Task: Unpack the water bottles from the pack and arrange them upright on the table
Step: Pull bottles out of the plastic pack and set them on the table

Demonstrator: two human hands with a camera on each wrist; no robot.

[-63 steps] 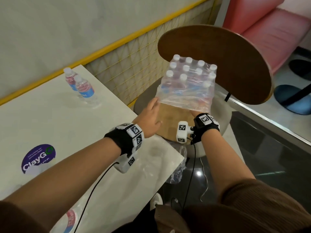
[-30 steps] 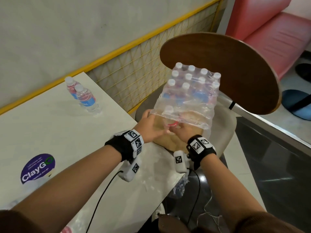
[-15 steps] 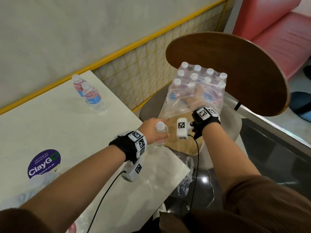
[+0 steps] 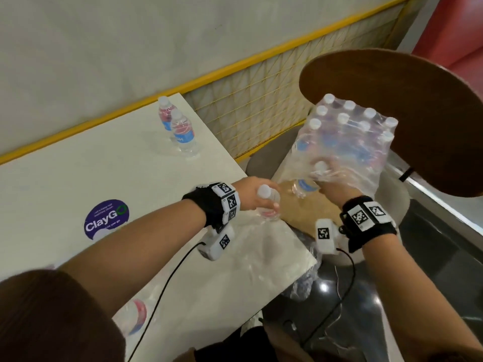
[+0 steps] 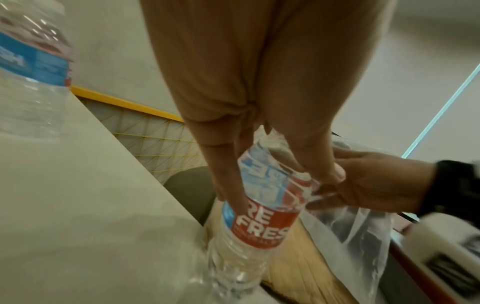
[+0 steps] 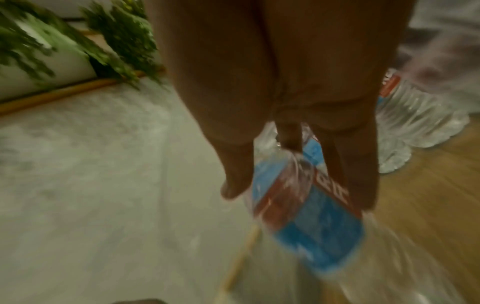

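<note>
A shrink-wrapped pack of water bottles [image 4: 347,142] stands on a chair seat [image 4: 308,207] beside the white table [image 4: 78,178]. My left hand [image 4: 257,195] grips an upright bottle [image 4: 268,202] at the table's right edge; in the left wrist view its red-and-blue label [image 5: 262,207] shows between thumb and fingers. My right hand [image 4: 332,188] reaches into the torn wrap and holds a second bottle [image 4: 304,185], tilted, its cap inside the plastic. The right wrist view shows that bottle [image 6: 309,214], blurred, between my fingers. Two bottles [image 4: 180,131] stand upright at the table's far corner.
A round wooden chair back [image 4: 418,113] rises behind the pack. A yellow wire grid panel [image 4: 261,100] and wall run along the table's far side. Loose plastic wrap [image 4: 303,280] hangs off the table's near corner, and another bottle [image 4: 136,314] lies by my left elbow. A purple sticker [image 4: 105,219] marks the tabletop.
My left hand has taken one bottle out and brought it to the table's edge. My right hand went back into the wrap and now draws a second bottle out.
</note>
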